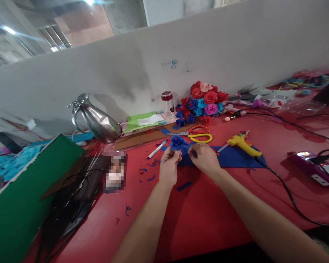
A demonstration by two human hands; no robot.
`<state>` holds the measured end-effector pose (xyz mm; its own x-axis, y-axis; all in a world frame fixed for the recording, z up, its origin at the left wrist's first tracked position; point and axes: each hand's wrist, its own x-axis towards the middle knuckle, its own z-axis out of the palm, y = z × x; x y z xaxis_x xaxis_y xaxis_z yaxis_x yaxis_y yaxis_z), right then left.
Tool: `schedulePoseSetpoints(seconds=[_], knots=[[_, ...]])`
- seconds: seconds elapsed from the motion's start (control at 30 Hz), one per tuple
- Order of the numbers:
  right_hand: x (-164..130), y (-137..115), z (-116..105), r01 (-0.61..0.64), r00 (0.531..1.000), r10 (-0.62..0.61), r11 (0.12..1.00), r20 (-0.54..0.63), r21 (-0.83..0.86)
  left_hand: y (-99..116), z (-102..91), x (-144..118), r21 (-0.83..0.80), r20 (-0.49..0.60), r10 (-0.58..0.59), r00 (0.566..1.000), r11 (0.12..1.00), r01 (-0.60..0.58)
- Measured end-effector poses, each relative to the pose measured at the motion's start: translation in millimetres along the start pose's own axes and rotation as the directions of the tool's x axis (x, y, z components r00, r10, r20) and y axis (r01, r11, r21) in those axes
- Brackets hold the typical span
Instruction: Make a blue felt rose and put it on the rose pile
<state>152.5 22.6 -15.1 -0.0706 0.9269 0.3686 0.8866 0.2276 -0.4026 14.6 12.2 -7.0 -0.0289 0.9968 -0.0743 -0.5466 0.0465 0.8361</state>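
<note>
My left hand (170, 164) is closed in a pinch below a blue paper flower (177, 140), holding it upright above the table. Close beside it, my right hand (204, 157) has its fingers curled together at a blue petal on the flower's right side; the fingertips partly hide the paper. Under and behind both hands lies a flat blue paper strip (230, 157). A yellow glue gun (242, 143) rests on that strip to the right. Just beyond the flower are scissors (200, 137) with yellow and orange handles. A white marker (157, 149) lies left of my left hand.
Blue scraps (151, 178) dot the red table (208, 215). Behind stand a bunch of paper flowers (210, 96), a glass jar (168, 104) and a steel jug (98, 122). A green board (30, 197) is at left, a purple power strip (315, 170) with cables at right.
</note>
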Motion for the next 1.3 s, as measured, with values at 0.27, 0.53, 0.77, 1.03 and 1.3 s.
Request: schedulePoseSetpoints(seconds=[0.27,0.53,0.77,1.03,1.3], knots=[[3.2,3.6,-2.4,-0.133,0.987,0.141,0.985,-0.075,0.11,-1.3,2.9,-4.8,0.078,0.107,0.155,0.982,0.983,-0.164],[1.3,-0.5,-8.6,-0.061,0.993,0.093,0.936,-0.075,0.347,0.0,1.2,-8.7,0.173,0.165,0.192,0.968,0.96,-0.22],[1.4,-2.0,-8.6,-0.071,0.991,0.118,0.878,-0.069,0.473,2.6,3.9,-8.8,0.175,0.131,0.185,0.974,0.963,-0.207],[-0.9,-12.0,-1.3,-0.186,0.981,0.068,0.569,0.179,0.801,-4.0,1.0,-2.5,0.071,-0.045,0.078,0.996,0.995,-0.075],[-6.4,-21.3,-0.5,-0.259,0.964,0.066,0.47,0.259,0.844,-1.4,4.9,-3.7,-0.104,-0.056,-0.104,0.993,0.99,0.098]])
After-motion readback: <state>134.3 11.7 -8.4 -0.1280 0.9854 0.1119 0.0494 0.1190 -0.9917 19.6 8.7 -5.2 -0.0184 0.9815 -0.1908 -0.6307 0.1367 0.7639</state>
